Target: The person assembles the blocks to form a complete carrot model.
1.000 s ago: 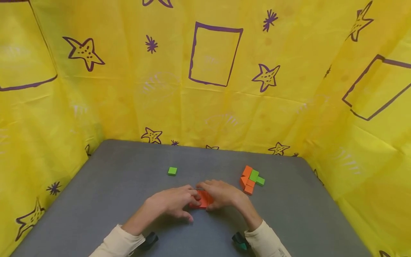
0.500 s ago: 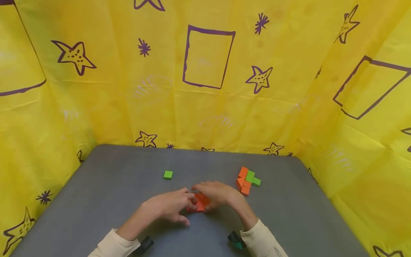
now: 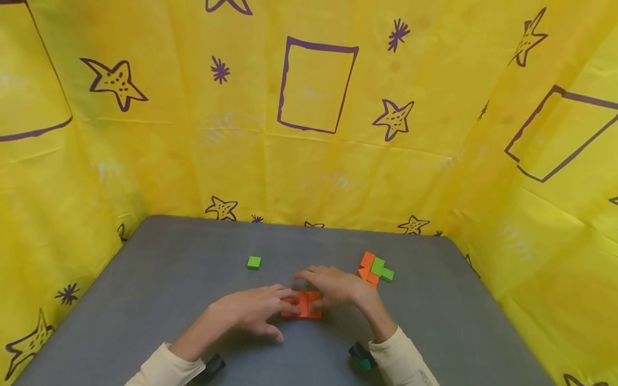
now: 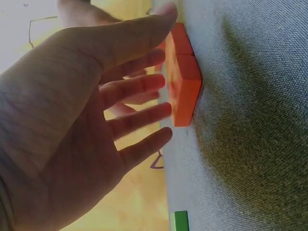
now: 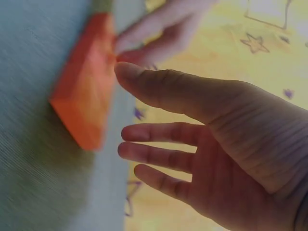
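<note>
Red-orange blocks (image 3: 302,311) lie side by side on the grey table, forming a flat row with a seam between them. My left hand (image 3: 256,310) reaches over their left end, its fingers fairly straight. In the left wrist view those fingertips (image 4: 163,109) are at the top face of the blocks (image 4: 186,91); whether they touch is hard to tell. Over the right end hovers my right hand (image 3: 338,288), fingers spread and holding nothing. The right wrist view has a gap between its fingers (image 5: 159,156) and the blurred orange block (image 5: 84,108).
A single green block (image 3: 254,262) lies farther back on the left. To the right, orange blocks (image 3: 367,261) and green blocks (image 3: 378,266) sit together in a cluster, partly behind my right hand. Yellow cloth walls (image 3: 318,177) enclose the table (image 3: 193,257) at the back and sides.
My right hand has drawn back to the right and up from the blocks, uncovering their right end. The left hand has stayed nearly in place. The camera view shifted slightly.
</note>
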